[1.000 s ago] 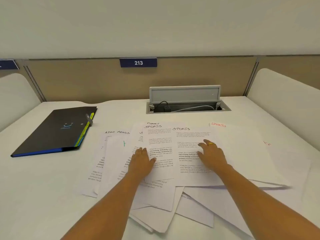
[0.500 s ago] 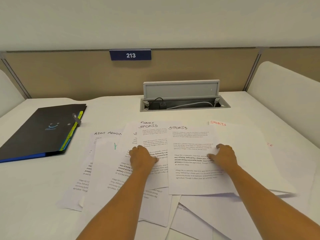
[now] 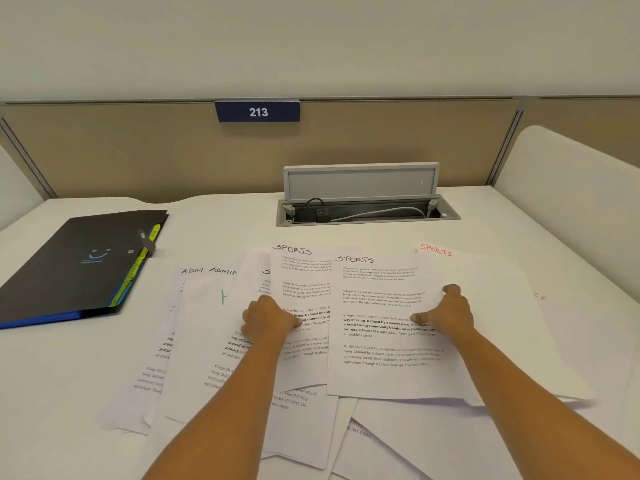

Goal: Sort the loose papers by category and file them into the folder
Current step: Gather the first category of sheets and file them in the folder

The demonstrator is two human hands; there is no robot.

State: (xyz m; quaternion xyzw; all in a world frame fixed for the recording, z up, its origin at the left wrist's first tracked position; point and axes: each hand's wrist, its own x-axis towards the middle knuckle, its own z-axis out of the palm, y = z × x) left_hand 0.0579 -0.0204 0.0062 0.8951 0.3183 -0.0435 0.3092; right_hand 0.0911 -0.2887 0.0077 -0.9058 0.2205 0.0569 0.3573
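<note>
Gone from flat and spread a second ago to curled: hooks the fingers (image 3: 452, 289) of the right hand (image 3: 450, 315) over the right edge of the top SPORTS sheet (image 3: 381, 358), headed in black, and lays the thumb across its print, gripping that sheet between them. Bunches the left hand (image 3: 268, 320) too, knuckles up, thumb tip on the second black-headed SPORTS sheet (image 3: 304, 282), at its overlap with the ones to its left. Cannot tell whether pinching paper there or only pressing down, with the fingertips tucked out of sight.

Underneath the gripped sheet, to the right, a red-headed SPORTS sheet (image 3: 485, 292). To the left, fanned and overlapping, two ADMIN sheets (image 3: 221, 271) and a sheet with a green mark (image 3: 207, 306). Nearer the body, more loose papers (image 3: 398, 441) poking out askew from under the pile. All of it flat on the white desk (image 3: 214, 223).

Left of the papers and apart from them, the black folder (image 3: 69, 271), lying shut, blue along its near edge, yellow and green tabs at its right side. Behind the pile, an open cable hatch (image 3: 367, 213) with its grey lid upright and cords inside. Beyond, a beige partition (image 3: 104, 150) bearing a blue plate (image 3: 258, 112) marked 213.
</note>
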